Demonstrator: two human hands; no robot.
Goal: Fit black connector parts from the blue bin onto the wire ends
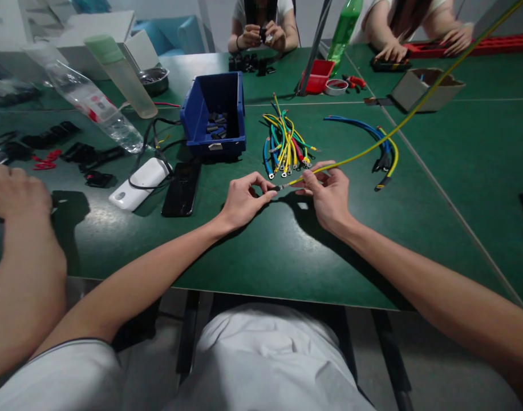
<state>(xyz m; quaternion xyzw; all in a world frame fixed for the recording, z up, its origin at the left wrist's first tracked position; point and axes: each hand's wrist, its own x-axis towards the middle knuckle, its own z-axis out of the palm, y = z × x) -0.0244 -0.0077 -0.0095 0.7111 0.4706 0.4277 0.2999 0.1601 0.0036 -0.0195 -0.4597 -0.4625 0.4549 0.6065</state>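
My left hand [247, 200] is closed, pinching a small black sleeve [275, 188] at the metal-tipped end of a long yellow wire [364, 150]. My right hand [328, 194] grips that wire a short way behind its tip, fingers closed around it. From there the wire rises to the upper right, out of view. Just beyond my hands lies a bundle of short yellow, green, blue and red wires [287, 137] with ring terminals. Farther right, several blue and yellow wires [383, 142] with black ends rest on the green table [261, 257]. Whether the sleeve surrounds the tip is unclear.
A blue bin [213, 148] holds small black pieces. Left of it are a phone [182, 188], a white power bank [140, 184] with a cable, and two bottles. A neighbour's arm [24, 257] is at far left; two people work across the table. A cardboard box [424, 94] stands right.
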